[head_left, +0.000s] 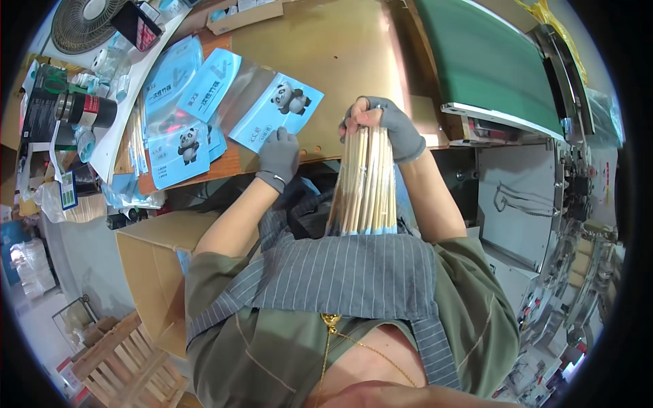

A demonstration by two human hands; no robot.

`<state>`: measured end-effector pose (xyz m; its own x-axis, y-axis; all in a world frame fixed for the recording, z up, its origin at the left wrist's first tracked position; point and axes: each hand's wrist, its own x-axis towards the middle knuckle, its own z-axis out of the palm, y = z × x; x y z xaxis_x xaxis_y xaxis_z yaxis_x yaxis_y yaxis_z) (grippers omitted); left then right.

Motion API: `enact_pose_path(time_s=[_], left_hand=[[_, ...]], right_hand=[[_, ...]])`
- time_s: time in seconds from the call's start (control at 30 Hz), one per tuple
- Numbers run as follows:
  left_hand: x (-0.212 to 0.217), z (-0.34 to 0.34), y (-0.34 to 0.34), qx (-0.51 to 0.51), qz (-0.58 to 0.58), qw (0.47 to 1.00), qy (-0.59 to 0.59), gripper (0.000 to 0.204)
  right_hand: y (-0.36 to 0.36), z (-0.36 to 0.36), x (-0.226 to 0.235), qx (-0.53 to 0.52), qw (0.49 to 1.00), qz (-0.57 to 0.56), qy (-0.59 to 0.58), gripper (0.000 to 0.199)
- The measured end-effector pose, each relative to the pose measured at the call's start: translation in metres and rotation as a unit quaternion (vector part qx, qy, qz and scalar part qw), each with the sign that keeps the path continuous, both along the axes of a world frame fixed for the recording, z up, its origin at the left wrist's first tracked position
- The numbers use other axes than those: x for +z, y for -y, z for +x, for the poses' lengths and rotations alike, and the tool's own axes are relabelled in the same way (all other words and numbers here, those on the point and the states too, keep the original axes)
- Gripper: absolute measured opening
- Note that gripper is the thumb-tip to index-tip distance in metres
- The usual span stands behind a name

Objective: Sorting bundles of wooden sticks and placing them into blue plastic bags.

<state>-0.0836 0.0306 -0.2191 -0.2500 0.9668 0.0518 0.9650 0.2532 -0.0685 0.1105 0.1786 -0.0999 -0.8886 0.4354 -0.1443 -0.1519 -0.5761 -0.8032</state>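
My right hand [389, 126], in a grey fingerless glove, is closed around the top of a bundle of wrapped chopsticks [366, 180]. The bundle hangs upright in front of my apron, its lower ends bluish. My left hand [279, 155], gloved likewise, has its fingers curled at the lower edge of a clear and blue plastic bag [262, 119] printed with a panda. That bag lies on the table [299, 51]. Left of it, more blue bags [178, 153] overlap in a loose pile at the table's near left corner.
A white shelf [109, 146] along the left carries a fan [85, 24], a phone [136, 27] and a dark flask [85, 109]. An open cardboard box [153, 272] stands below the table at left. A green conveyor belt [486, 61] and grey machinery [513, 197] are on the right.
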Motion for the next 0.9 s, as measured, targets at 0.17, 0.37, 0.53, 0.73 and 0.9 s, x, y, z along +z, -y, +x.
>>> enact_pose_path(time_s=[0.17, 0.37, 0.53, 0.73, 0.9], left_hand=[[0.016, -0.036, 0.004, 0.051, 0.128, 0.96, 0.243, 0.022], [-0.001, -0.06, 0.003, 0.135, 0.221, 0.875, 0.409, 0.032], [0.025, -0.038, -0.005, 0.107, 0.272, 0.901, 0.32, 0.018], [0.06, -0.011, 0.01, -0.09, 0.362, 0.908, 0.189, 0.011], [0.069, 0.008, 0.045, -0.087, 0.379, 0.884, 0.26, 0.01]], right_hand=[[-0.002, -0.008, -0.005, 0.004, 1.0, -0.022, -0.013, 0.017], [0.003, -0.047, -0.001, 0.075, 0.996, -0.018, 0.037, 0.027], [0.011, -0.094, -0.048, 0.146, 0.981, -0.061, 0.112, 0.042], [0.028, -0.11, -0.091, 0.074, 0.982, -0.142, 0.096, 0.022], [0.048, -0.083, -0.093, 0.041, 0.981, -0.171, -0.076, 0.027]])
